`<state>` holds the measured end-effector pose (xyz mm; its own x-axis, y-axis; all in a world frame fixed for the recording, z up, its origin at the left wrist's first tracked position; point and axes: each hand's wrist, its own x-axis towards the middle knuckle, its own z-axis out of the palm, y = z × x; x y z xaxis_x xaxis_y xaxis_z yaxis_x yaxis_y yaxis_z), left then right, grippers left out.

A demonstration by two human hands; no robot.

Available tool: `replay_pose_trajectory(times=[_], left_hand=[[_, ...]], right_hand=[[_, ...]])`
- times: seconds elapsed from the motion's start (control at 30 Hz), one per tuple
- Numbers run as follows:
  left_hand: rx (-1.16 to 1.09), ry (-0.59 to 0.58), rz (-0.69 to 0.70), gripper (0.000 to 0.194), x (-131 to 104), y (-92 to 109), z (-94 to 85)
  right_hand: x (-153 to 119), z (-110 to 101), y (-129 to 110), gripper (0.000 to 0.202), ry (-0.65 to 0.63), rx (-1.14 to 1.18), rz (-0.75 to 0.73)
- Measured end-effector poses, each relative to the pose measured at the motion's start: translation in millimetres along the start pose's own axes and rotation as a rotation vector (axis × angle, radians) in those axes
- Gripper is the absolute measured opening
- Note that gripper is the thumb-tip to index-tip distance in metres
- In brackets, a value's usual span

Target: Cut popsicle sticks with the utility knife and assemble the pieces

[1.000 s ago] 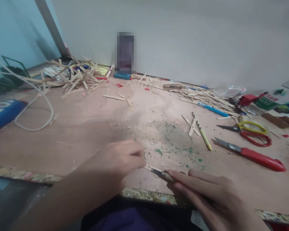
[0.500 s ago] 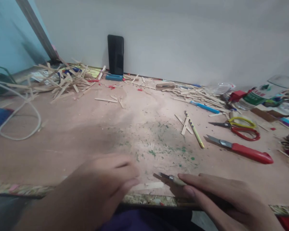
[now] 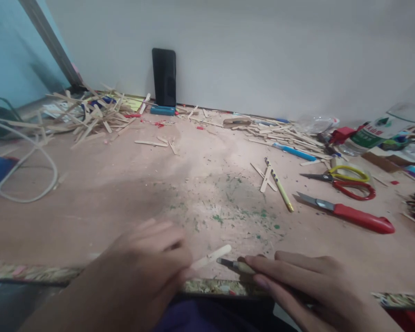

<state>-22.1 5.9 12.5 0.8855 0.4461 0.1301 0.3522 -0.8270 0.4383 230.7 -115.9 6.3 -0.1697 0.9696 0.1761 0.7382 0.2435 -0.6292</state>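
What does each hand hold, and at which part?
Left hand pinches a wooden stick at its near end. Right hand grips a small knife by its handle.

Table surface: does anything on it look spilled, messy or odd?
Yes. Green flecks are scattered over the middle of the table, and loose wooden sticks lie in an untidy heap at the far left.

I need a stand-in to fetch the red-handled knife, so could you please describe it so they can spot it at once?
Start at the right side of the wooden tabletop, where the tools lie. Just nearer the person than the scissors with one yellow and one red loop rests the red-handled knife. It is the only tool there with a long solid red handle and a single bare grey blade pointing left.
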Motion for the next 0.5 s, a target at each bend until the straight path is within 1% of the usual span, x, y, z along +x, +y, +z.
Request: replay_pose_trajectory(times=[0.1,0.23,0.33,0.4,0.5], left_hand=[[-0.004,-0.021,0.041,0.02,1,3,-0.2],[0.022,0.043,0.016,0.024,8,0,-5.8],[0.033,0.053,0.05,0.026,13,-4,-9.6],[0.082,0.054,0.095,0.033,16,-9,-9.5],[0.176,0.065,0.192,0.044,20,-24,-4.4]], right_hand=[[6,1,2,0.03,-0.007,-0.023,0.008],[13,2,5,0.031,0.043,-0.099,-0.008],[21,2,5,0.03,0.054,-0.119,0.01],[28,2,5,0.029,0.039,-0.138,0.035],[39,2,4,0.027,0.041,-0.213,0.024]])
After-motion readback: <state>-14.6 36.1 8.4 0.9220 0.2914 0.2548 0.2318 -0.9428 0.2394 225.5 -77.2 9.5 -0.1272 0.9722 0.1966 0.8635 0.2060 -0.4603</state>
